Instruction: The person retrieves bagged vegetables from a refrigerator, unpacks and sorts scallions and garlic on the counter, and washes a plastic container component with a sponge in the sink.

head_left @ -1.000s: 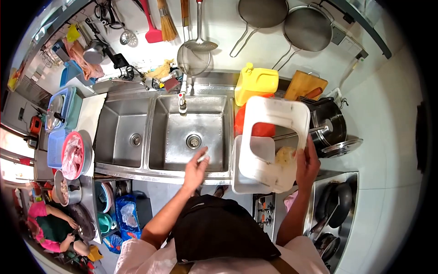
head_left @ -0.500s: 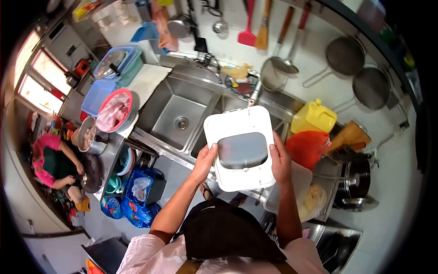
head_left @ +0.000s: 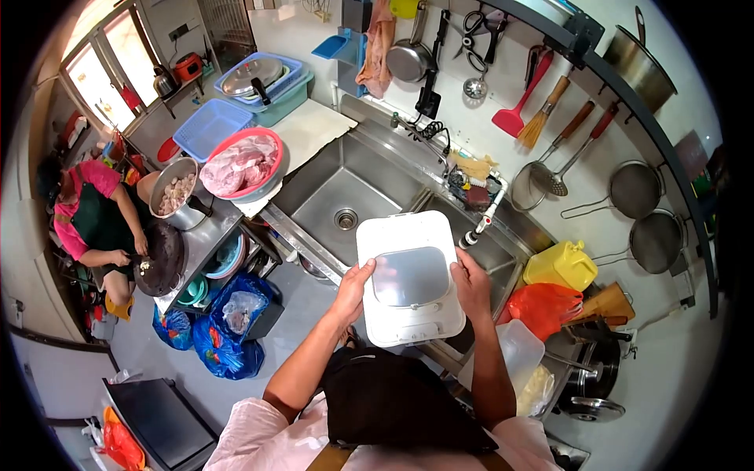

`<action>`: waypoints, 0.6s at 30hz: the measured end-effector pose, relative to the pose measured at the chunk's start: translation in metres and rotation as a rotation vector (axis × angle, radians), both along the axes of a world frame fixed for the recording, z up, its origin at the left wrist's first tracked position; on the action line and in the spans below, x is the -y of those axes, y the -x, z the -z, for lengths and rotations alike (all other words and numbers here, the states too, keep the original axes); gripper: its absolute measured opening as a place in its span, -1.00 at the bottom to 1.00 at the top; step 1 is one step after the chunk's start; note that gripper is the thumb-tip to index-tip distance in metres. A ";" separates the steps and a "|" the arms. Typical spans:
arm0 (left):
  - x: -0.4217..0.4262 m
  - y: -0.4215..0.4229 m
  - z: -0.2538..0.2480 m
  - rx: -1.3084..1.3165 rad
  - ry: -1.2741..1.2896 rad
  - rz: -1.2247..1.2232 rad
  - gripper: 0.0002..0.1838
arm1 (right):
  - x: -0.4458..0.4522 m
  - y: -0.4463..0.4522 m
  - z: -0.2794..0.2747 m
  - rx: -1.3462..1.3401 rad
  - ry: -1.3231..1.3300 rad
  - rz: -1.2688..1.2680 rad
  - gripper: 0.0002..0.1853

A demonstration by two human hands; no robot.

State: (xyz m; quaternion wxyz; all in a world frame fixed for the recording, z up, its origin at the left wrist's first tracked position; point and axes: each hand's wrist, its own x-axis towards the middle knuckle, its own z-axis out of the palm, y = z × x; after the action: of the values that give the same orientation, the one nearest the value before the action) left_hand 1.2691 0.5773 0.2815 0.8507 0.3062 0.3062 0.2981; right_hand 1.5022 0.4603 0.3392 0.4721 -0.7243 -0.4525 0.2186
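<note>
A white plastic lid (head_left: 416, 324) with rounded corners and a see-through grey window panel in its middle is held up in front of my body. My left hand (head_left: 353, 289) is closed on its left edge, thumb on the upper face. On the opposite edge my right hand (head_left: 473, 284) grips it the same way. Beyond the lid lies a steel double sink (head_left: 314, 206), and the lid covers part of the right basin. Close to my right forearm stands a translucent plastic tub (head_left: 518, 352).
Left of the sink, a red-rimmed bowl of raw meat (head_left: 242, 163) and a pot of meat chunks (head_left: 177, 195) stand on the counter. A person in pink (head_left: 98, 208) works over a chopping board (head_left: 161, 259). A yellow jug (head_left: 559, 267) and red bag (head_left: 542, 304) sit right.
The view has swung left, so the surroundings sit farther right or lower. The lid's tilt has changed, and its window now looks brighter. Both hands keep their hold.
</note>
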 end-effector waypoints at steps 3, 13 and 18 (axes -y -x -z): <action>-0.014 0.010 -0.003 0.014 0.063 0.049 -0.59 | -0.014 0.001 0.019 0.011 0.038 -0.025 -0.56; -0.069 0.013 0.027 -0.057 0.005 -0.070 -0.60 | -0.028 0.001 0.048 -0.221 0.188 0.138 -0.57; -0.088 0.005 0.016 -0.126 -0.003 -0.148 -0.62 | -0.005 -0.025 0.061 -0.285 0.262 0.238 -0.56</action>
State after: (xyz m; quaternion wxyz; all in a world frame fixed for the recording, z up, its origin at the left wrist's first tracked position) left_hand 1.2642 0.6652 0.2656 0.8049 0.3022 0.3802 0.3409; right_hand 1.5273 0.4652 0.2779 0.4554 -0.7895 -0.2606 0.3185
